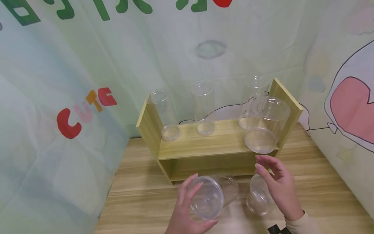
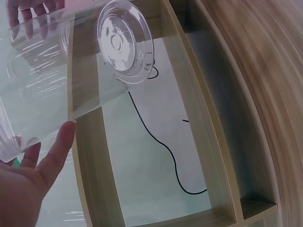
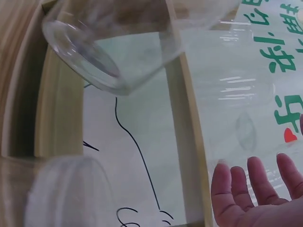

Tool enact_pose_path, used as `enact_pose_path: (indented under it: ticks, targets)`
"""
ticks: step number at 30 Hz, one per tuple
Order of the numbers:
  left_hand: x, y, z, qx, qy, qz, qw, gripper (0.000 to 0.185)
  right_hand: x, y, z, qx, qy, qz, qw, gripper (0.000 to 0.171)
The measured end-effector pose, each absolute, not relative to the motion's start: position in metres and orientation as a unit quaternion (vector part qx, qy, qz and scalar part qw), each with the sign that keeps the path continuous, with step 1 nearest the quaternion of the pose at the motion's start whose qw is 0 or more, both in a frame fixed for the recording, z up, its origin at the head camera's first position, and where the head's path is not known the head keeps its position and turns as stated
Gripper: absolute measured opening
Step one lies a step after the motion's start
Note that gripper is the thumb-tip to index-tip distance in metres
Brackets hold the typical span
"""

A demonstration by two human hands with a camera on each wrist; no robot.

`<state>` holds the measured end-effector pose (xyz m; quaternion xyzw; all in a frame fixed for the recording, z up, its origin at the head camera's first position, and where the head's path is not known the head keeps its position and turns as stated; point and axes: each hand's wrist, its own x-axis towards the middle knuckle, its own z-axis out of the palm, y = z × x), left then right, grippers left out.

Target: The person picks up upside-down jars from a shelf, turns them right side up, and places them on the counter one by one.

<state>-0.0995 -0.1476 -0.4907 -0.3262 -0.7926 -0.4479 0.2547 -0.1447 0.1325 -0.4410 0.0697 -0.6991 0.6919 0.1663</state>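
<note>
The left hand (image 1: 187, 208) is wrapping its curled fingers round a clear cup (image 1: 211, 196), holding it on its side just in front of the shelf (image 1: 204, 146), mouth toward the person and base pointing at the shelf, so its long axis is running front to back. The right hand (image 1: 279, 185) is hovering with fingers spread and relaxed, gripping nothing, just below a wide cup (image 1: 266, 125) standing at the shelf's right end. A second lying cup (image 1: 258, 196) is sitting beneath that hand, in front of the shelf, nearer the right hand than the left.
</note>
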Motion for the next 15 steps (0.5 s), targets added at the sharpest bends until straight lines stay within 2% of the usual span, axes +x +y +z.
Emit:
enact_pose_path:
  ticks: [9, 15]
  targets:
    - [-0.098, -0.146, -0.494, -0.317, -0.801, -0.448, 0.240, 0.101, -0.155, 0.150, -0.423, 0.057, -0.623, 0.742, 0.240, 0.022]
    - [-0.097, -0.145, -0.497, -0.314, -0.804, -0.447, 0.236, 0.101, -0.163, 0.165, -0.416, 0.102, -0.594, 0.738, 0.303, 0.026]
